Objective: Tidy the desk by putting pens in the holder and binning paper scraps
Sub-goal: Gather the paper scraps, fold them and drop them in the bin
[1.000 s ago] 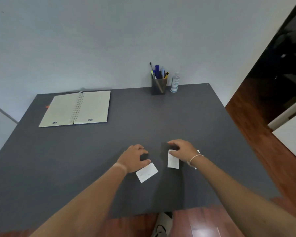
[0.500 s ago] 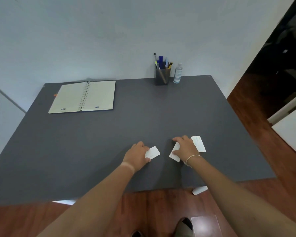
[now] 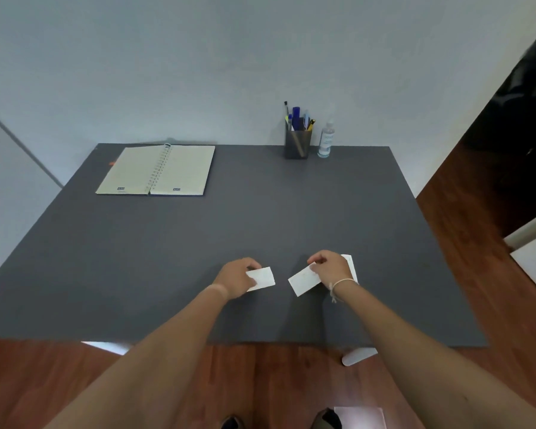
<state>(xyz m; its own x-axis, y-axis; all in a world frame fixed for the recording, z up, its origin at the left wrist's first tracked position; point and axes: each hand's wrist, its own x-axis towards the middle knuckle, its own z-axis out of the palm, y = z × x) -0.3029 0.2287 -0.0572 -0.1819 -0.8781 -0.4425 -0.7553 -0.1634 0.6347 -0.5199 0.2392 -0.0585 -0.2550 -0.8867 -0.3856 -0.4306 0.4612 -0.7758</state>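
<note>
My left hand (image 3: pixel 236 278) pinches a small white paper scrap (image 3: pixel 263 278) just above the dark grey desk (image 3: pixel 260 218), near its front edge. My right hand (image 3: pixel 330 269) grips a second white scrap (image 3: pixel 302 281) by one end. A third scrap (image 3: pixel 351 266) lies flat on the desk, partly hidden behind my right hand. At the back of the desk stands a dark pen holder (image 3: pixel 297 144) with several pens (image 3: pixel 297 116) upright in it. No loose pens show on the desk.
An open spiral notebook (image 3: pixel 157 170) lies at the back left. A small clear bottle (image 3: pixel 325 140) stands right of the holder against the wall. Wooden floor runs in front and to the right, with a white desk foot (image 3: pixel 358 356) below the front edge.
Both hands have lifted their paper scraps off the desk and drawn slightly apart. The camera has moved back, so the floor and my feet now show.
</note>
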